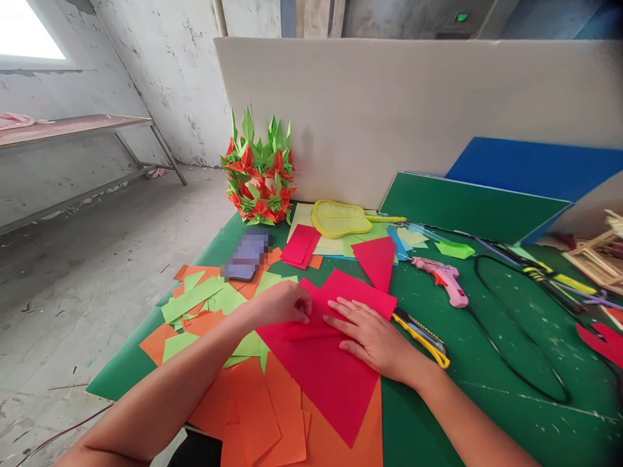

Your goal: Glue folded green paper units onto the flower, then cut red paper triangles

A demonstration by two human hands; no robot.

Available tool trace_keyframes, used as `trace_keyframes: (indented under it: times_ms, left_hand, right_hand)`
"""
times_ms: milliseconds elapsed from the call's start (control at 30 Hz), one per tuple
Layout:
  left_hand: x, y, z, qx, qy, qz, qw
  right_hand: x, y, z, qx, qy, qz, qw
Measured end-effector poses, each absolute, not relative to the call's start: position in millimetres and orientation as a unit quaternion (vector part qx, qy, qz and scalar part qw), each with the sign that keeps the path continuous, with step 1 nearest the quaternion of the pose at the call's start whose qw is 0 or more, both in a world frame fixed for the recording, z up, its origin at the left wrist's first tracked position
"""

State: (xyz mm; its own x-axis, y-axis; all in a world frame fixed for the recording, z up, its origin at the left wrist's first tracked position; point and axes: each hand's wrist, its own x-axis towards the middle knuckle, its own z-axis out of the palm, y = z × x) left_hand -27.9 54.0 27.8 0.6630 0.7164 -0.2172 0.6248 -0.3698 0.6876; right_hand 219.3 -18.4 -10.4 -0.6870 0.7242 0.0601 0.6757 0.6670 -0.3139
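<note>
A large red sheet of paper (331, 383) lies turned cornerwise before me, with a fold or crease across its upper part. My left hand (287, 303) is closed, its curled thumb and fingers at the sheet's upper left; exactly how they grip the paper is partly hidden. Flat on the right half of the sheet rests my right hand (367, 334), fingers spread. Beneath the red sheet are orange papers (256, 408). A yellow utility knife (421, 337) lies just right of my right hand, and a folded red piece (377, 259) sits beyond it.
Green and orange scraps (195, 301) cover the table's left. A blurred phone (246, 256) and a paper flower ornament (260, 175) stand farther back. At right are a pink glue gun (445, 279) with its black cord, and pliers (545, 275). A pale board (365, 117) rises behind.
</note>
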Motion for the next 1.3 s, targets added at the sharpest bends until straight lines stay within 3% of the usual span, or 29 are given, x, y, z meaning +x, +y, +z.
trace_keyframes:
  times_ms: [1300]
  left_hand:
    - [-30.4,47.3,33.9,0.883,0.334,0.033,0.329]
  right_hand:
    - [217.1,-18.0,-4.8,-0.394,-0.907,0.137,0.054]
